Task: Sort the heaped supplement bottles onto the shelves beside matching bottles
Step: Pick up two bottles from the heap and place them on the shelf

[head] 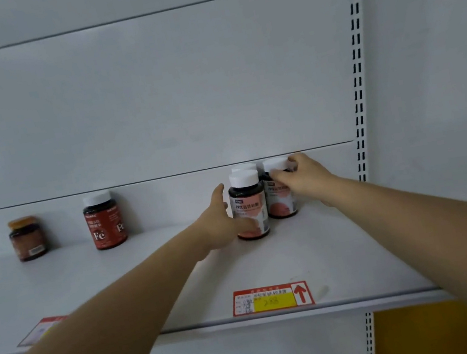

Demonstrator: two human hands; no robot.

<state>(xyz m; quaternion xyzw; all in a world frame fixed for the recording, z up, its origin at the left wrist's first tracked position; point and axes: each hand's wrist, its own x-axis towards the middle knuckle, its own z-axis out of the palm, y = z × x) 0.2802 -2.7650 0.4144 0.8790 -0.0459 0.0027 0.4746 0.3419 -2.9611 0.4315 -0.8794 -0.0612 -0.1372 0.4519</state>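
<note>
We reach onto the white shelf (315,249) with both arms. Our left hand (218,222) curls round the front pink-label bottle (248,205), thumb across its base. Our right hand (303,179) grips the neighbouring pink-label bottle (281,199) near its white cap. A third cap (243,167) shows behind. A red bottle (104,220) stands well left.

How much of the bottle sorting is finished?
Done: one pink-label bottle at the back stands on the shelf. In hand: left hand holds the front pink bottle; right hand grips another pink bottle. Left: the heap is out of view.
</note>
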